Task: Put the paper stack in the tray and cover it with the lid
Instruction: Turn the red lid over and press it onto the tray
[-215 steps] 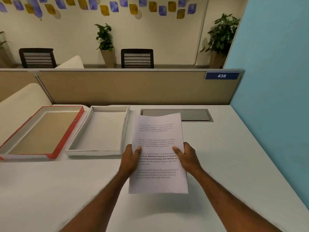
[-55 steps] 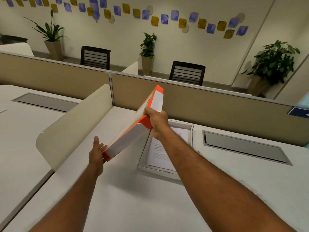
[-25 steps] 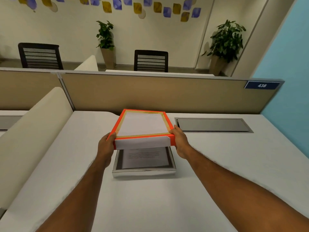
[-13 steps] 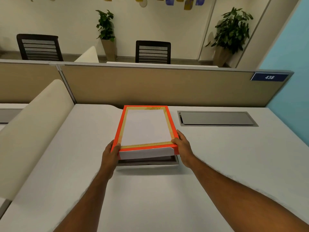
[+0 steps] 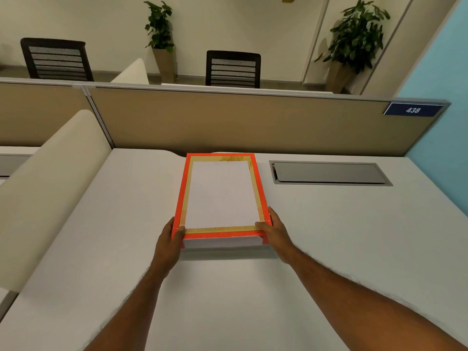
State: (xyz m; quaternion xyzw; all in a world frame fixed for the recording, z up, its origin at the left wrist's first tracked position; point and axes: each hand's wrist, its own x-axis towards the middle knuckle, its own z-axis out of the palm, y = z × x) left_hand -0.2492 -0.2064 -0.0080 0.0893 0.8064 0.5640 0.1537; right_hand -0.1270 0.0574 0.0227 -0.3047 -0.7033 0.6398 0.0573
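The orange-rimmed lid (image 5: 220, 196), white on top with a tan inner border, sits flat on the white desk (image 5: 329, 236) in the middle of the view. It hides the tray and the paper stack beneath it. My left hand (image 5: 170, 238) grips the lid's near left corner, thumb on top. My right hand (image 5: 274, 230) grips the near right corner the same way. The lid's white front wall faces me, between both hands.
A tan partition (image 5: 228, 122) runs along the desk's far edge. A cream curved divider (image 5: 50, 178) bounds the left side. A grey cable hatch (image 5: 329, 173) is set into the desk right of the lid. A blue wall (image 5: 443, 110) stands at the right.
Both hands have lowered the lid from above the tray down over it. The tray and the printed paper, visible before, are now covered.
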